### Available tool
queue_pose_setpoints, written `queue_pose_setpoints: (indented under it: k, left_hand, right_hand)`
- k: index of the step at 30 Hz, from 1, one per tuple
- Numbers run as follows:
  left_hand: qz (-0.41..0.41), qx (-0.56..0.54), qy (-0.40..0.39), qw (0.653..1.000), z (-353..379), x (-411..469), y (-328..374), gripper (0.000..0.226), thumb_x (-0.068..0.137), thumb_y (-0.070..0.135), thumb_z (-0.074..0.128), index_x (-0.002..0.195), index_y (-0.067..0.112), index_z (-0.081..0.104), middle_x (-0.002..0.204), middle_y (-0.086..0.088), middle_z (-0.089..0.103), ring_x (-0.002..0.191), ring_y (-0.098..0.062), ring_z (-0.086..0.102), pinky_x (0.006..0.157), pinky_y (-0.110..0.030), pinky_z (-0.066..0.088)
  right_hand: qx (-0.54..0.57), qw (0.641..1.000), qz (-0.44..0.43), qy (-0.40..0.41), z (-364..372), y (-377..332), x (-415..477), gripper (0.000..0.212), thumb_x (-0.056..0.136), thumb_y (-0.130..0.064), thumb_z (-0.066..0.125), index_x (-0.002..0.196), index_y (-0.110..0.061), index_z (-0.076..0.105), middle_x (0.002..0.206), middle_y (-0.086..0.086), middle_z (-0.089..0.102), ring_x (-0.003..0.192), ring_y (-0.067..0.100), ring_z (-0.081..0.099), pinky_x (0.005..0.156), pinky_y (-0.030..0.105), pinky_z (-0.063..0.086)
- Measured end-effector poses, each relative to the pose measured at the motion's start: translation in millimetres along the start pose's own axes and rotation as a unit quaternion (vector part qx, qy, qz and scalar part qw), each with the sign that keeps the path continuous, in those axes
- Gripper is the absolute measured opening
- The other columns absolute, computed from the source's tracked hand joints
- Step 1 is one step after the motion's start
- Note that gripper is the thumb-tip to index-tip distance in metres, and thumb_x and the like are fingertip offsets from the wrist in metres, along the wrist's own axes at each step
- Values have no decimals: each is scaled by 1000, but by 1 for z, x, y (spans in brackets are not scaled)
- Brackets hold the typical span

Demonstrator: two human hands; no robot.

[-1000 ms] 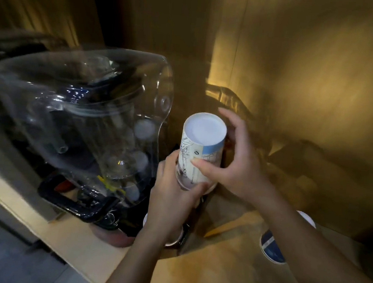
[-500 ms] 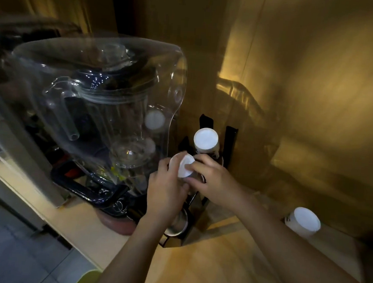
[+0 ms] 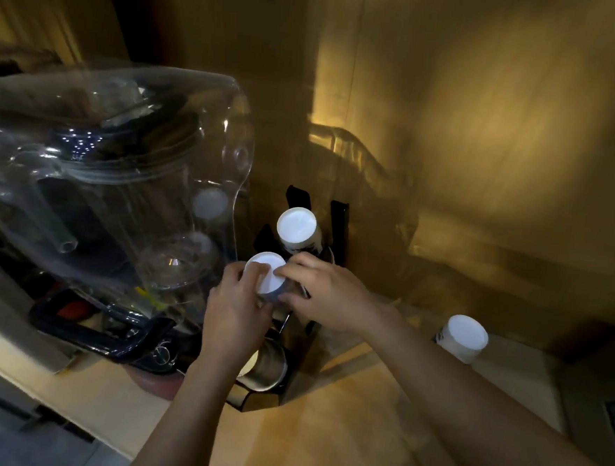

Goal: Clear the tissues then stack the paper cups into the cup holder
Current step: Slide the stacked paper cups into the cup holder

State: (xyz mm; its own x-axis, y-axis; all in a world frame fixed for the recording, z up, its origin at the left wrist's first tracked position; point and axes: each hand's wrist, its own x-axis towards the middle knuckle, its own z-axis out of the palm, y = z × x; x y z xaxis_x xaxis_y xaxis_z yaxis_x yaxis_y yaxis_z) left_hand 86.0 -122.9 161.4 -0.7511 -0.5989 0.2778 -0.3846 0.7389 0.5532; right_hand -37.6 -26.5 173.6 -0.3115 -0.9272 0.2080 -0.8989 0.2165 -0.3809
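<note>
At the far left stands a large clear plastic blender cover [image 3: 112,190] over a blender jar, its dark base [image 3: 88,330] resting on the pale wooden counter [image 3: 321,434]. Just right of it, near the counter's middle, the left hand [image 3: 237,311] reaches in from below, its fingers curled around the near left side of an upside-down paper cup [image 3: 264,277] whose white bottom faces up. The right hand [image 3: 325,294] meets it from the other side, thumb and fingers closed on the same cup, one fingertip lying across the white bottom. The two hands hold the cup between them over the black cup holder [image 3: 337,227], whose upright posts rise just behind. A second inverted cup [image 3: 297,228] sits in the holder, a little farther back than the held one and close to it; whether the two cups touch cannot be told. Below the hands, at the holder's near end, a shiny metal ring [image 3: 267,364] shows. Well apart to the right, a third upside-down paper cup [image 3: 464,336] stands alone on the counter near the wooden wall [image 3: 487,136].
</note>
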Motion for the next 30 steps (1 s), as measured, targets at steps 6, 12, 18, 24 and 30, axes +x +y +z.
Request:
queue_pose_setpoints:
  k: [6,12,18,24,30]
  left_hand:
    - [121,-37,76,989,-17,0,50,44,76,14,71,117,14,56,116,-10,60,110,-28,53,90,-45,40]
    - [155,-194,-24,969,44,-5,103,35,83,19,64,117,17,56,109,1,61,101,-11,54,87,-30,46]
    - [124,-189,-190,956,131,-7,112,60,76,24,69,131,22,43,129,4,52,117,-8,46,93,-6,29]
    - [67,-198,-314,926,206,-13,118,86,68,24,78,138,24,29,142,-2,41,130,-21,39,104,-34,36]
    - [28,-193,-374,906,249,-19,124,92,57,27,83,135,21,35,137,-5,47,124,-25,46,101,-47,45]
  right_hand:
    - [37,998,26,53,-34,16,-33,40,90,-29,52,129,-27,43,121,3,57,99,19,57,76,38,50]
    - [27,990,112,84,-53,58,-77,20,87,-19,54,105,-14,61,100,10,66,91,27,61,74,39,49]
    - [23,948,262,180,-54,104,-132,16,87,-23,56,99,-15,64,96,5,67,90,23,61,76,33,45]
    - [132,893,409,134,-31,149,-181,71,74,-46,68,134,-25,36,138,0,43,123,17,42,98,37,41]
    - [277,849,433,122,5,166,-200,76,53,-46,81,108,-65,31,113,-29,53,107,-4,52,88,24,47]
